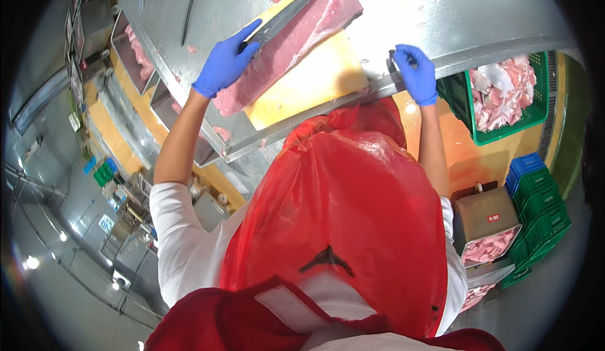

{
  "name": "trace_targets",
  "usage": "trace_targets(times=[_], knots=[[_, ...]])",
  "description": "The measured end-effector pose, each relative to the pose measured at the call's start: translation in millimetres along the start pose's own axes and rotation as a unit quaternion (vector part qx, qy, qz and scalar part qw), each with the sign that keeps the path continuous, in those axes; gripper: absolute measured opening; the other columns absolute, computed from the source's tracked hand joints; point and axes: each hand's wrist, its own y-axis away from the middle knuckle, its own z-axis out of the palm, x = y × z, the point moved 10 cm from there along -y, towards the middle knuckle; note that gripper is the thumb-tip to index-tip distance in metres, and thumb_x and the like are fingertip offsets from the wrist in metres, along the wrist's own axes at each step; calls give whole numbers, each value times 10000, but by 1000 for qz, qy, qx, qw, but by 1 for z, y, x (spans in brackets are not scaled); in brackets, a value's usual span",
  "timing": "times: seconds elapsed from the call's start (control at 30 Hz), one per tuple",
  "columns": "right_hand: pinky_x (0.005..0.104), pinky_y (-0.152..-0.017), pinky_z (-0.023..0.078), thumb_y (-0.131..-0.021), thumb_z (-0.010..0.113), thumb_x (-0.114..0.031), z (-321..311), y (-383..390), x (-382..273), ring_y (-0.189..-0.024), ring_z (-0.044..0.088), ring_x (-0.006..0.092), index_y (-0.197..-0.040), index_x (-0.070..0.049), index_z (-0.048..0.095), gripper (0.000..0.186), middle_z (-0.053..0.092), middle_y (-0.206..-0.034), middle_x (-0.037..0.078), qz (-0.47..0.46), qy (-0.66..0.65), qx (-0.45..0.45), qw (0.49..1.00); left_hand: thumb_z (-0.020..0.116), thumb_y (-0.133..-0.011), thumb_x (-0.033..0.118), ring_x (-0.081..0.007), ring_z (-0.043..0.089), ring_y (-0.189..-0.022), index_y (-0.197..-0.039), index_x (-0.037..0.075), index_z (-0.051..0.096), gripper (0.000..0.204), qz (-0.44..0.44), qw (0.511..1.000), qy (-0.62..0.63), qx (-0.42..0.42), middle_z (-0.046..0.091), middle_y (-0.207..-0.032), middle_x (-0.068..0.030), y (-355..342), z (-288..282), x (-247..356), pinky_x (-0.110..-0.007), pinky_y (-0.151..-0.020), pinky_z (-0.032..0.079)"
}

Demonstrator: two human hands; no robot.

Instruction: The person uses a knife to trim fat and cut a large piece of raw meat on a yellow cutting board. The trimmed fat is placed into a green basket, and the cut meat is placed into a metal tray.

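Note:
A long slab of pale pink raw meat (287,51) lies slantwise over a yellow cutting board (309,86) on the steel table. My left hand (225,64), in a blue glove, grips the dark handle of a knife. The wide grey blade of this knife (287,23) rests along the far left side of the meat, pointing away to the right. Right of the board, at the table's near edge, my gloved right hand (416,73) has its fingers curled together. A small dark thing shows beside those fingertips; its kind cannot be made out.
A green crate (541,92) of meat trimmings stands to the right, below table height. Farther down are a steel bin (488,215) with meat and stacked green crates (539,225). Metal trays (123,35) with meat line the table's left side. A thin dark rod (191,7) lies on the table.

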Motion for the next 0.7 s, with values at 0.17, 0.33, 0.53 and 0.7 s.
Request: trace_targets(times=[0.17, 0.33, 0.53, 0.7], knots=[[410, -987, 500, -774, 779, -213, 68, -50, -80, -1152, 615, 307, -1298, -99, 622, 559, 591, -1327, 152, -205, 90, -84, 971, 654, -963, 206, -66, 523, -598, -1202, 15, 625, 308, -95, 979, 113, 137, 606, -699, -10, 85, 14, -76, -252, -564, 438], [502, -1162, 311, -739, 774, -261, 207, -43, -132, -1369, 408, 359, -1483, -224, 449, 814, 409, -1520, 151, -502, 438, -235, 708, 591, -1015, 219, -65, 513, -595, -1097, 48, 588, 190, -180, 863, 386, 271, 586, -758, -10, 149, 129, -108, -227, -529, 420], [464, -1121, 391, -807, 772, -439, 228, -72, -141, -1322, 469, 360, -1445, -254, 512, 712, 486, -1458, 134, -555, 359, -349, 665, 524, -1031, 218, -89, 533, -599, -1075, 23, 570, 205, -143, 765, 480, 406, 623, -800, -42, 119, 216, -94, -276, -551, 450], [452, -1060, 454, -767, 775, -393, 249, -74, -178, -1275, 527, 352, -1372, -79, 564, 714, 477, -1471, 201, -494, 319, -460, 665, 501, -1031, 201, -188, 675, -701, -1080, 9, 573, 211, -133, 728, 403, 539, 680, -815, -124, 92, 216, -105, -334, -631, 521]])
